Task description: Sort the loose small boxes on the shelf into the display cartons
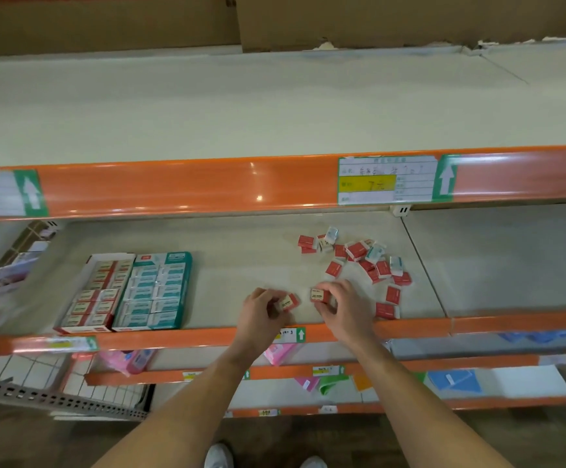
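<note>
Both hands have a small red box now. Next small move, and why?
Probably carry both to the left. The left hand and right hand each pinch a red box near the shelf's front edge, while the red display carton, holding matching boxes, sits further left beside the teal carton. The loose pile remains to the right.

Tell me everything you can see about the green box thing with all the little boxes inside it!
The teal display carton is an open-topped tray that looks like printed cardboard, with teal walls and a flap standing at its back. It lies flat on the middle shelf, near the front orange edge, left of both hands. Small white-and-teal boxes fill it in neat rows. Its left wall sits against the red display carton, which holds red-and-white boxes. Neither hand touches it.
</note>
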Available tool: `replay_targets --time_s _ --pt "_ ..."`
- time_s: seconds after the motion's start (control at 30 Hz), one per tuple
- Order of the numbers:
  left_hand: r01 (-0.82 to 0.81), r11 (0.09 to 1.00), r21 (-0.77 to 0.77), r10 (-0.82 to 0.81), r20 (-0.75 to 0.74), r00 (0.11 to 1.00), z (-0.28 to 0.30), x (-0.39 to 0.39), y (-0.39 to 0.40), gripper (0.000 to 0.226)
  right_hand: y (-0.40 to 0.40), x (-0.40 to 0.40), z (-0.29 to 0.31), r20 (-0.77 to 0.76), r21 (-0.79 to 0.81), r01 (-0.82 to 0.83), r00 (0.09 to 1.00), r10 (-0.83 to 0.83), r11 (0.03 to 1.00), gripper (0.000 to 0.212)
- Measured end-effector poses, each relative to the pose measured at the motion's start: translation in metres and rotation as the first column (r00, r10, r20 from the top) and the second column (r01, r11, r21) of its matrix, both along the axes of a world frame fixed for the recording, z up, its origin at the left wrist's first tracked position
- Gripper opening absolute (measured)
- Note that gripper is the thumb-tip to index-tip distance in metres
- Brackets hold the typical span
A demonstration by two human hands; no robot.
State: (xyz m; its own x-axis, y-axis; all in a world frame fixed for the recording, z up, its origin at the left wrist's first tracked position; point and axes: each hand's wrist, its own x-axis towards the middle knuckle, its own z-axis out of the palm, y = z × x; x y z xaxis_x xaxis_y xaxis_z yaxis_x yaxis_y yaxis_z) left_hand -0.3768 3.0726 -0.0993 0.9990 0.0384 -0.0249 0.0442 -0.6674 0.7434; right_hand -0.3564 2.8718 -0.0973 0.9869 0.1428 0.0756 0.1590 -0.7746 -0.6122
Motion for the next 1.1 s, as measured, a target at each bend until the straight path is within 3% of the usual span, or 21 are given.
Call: replay_targets --time_s 0.13,0.27,0.4,0.53,0.77,1.1 --pt "0.017 1.000 -0.020 -0.017 0.000 1.000 -0.003 -0.002 0.004 0.040 0.002 -0.006 0.004 -0.051 0.008 0.012 0.999 -0.012 1.000 0.050" --pt "0.000 1.000 0.027 0.001 -0.016 1.000 -0.001 0.004 0.004 0.041 0.015 -0.008 0.012 -0.085 -0.024 0.053 0.995 -0.054 0.998 0.036" --pt "0.028 0.999 0.023 -0.027 -0.043 0.999 0.008 0.008 0.004 0.038 0.031 -0.015 0.013 -0.109 0.073 0.113 0.989 -0.105 0.991 0.030" --pt "0.047 0.999 0.027 -0.049 0.063 0.997 0.022 0.007 0.023 0.035 0.048 -0.020 0.019 -0.066 0.205 0.133 0.990 -0.122 0.970 0.029" --pt "0.086 0.987 0.133 -0.113 0.205 0.972 0.051 -0.001 0.097 0.030 0.100 -0.016 0.042 0.004 0.287 0.078 0.997 -0.083 0.955 0.030" --pt "0.006 0.979 0.202 -0.034 0.138 0.990 0.070 -0.024 0.217 0.037 0.216 -0.003 0.041 0.021 0.212 -0.063 0.998 0.060 0.975 0.027"
